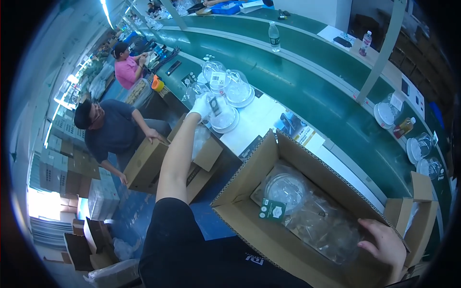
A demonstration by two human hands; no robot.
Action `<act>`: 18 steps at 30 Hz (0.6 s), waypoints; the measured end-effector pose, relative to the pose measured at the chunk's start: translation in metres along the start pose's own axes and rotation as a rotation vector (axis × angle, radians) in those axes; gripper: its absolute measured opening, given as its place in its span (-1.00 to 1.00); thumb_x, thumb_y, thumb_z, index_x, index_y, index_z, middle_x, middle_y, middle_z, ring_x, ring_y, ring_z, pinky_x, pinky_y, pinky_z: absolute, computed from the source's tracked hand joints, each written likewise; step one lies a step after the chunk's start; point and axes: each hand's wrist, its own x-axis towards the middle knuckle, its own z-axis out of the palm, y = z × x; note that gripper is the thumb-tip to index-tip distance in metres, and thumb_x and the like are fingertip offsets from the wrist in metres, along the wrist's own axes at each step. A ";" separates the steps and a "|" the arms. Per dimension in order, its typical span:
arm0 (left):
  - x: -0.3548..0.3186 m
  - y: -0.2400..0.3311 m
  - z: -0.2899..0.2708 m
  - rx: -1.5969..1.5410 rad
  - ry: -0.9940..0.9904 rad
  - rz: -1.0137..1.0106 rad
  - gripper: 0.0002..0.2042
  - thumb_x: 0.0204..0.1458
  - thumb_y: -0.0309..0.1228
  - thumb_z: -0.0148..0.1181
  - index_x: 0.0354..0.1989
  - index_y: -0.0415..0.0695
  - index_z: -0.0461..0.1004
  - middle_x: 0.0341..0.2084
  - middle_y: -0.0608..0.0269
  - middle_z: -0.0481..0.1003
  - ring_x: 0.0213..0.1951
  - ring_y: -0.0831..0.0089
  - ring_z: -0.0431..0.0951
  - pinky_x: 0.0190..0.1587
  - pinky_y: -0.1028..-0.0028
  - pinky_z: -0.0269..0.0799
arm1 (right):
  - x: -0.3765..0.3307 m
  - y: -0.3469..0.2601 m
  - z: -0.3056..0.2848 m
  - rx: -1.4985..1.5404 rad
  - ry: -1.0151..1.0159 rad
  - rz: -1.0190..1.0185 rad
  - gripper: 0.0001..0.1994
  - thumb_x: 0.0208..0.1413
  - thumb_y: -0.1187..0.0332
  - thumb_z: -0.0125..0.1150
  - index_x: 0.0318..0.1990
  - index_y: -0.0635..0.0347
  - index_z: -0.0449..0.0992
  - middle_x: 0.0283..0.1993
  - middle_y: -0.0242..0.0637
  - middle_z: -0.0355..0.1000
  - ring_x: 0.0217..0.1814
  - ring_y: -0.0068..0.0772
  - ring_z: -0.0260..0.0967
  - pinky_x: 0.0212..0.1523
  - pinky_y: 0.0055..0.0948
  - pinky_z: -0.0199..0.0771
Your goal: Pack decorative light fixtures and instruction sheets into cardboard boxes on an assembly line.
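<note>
L hand point(202, 106), gloved, overlaps near side of clear domed container point(224, 122), up-left of open carton point(249, 173); L far nearer than R. Container's round, no long axis. L closure: can't tell. R hand point(382, 242) inside carton's lower-R end, thumb/fingers apart, nothing visibly held.

Brown cardboard box point(254, 174): open-topped | clear bagged pieces point(287, 193): lying inside | clear round container point(224, 123): beside similar ones

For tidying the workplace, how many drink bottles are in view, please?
3: clear bottle at upper centre, pink-labelled bottle at upper right, amber bottle at far right. Others may be hidden.
</note>
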 end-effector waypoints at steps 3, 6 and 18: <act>-0.003 0.015 0.004 0.073 0.051 0.051 -0.42 -0.14 -0.37 0.37 0.14 -0.15 0.41 0.06 -0.16 0.47 0.12 -0.04 0.47 0.17 0.19 0.41 | 0.005 0.007 0.007 -0.006 0.011 -0.048 -0.42 0.07 0.15 0.35 0.19 0.26 0.39 0.14 -0.05 0.44 0.11 0.03 0.44 0.09 -0.20 0.48; 0.021 -0.012 0.003 0.112 -0.016 -0.041 -0.47 -0.09 -0.31 0.35 0.11 -0.13 0.43 0.03 -0.16 0.48 0.11 -0.03 0.48 0.18 0.21 0.39 | 0.008 0.003 0.005 0.007 -0.006 -0.038 -0.42 0.07 0.13 0.35 0.18 0.26 0.39 0.15 -0.06 0.44 0.13 0.03 0.44 0.10 -0.20 0.48; 0.016 -0.001 0.018 0.033 0.030 -0.135 -0.53 0.11 -0.05 0.18 0.02 -0.18 0.41 -0.02 -0.19 0.52 0.03 -0.09 0.54 0.09 0.16 0.41 | 0.007 0.000 0.010 0.000 -0.002 -0.030 -0.43 0.09 0.12 0.33 0.18 0.28 0.40 0.17 -0.07 0.44 0.17 0.01 0.41 0.15 -0.21 0.45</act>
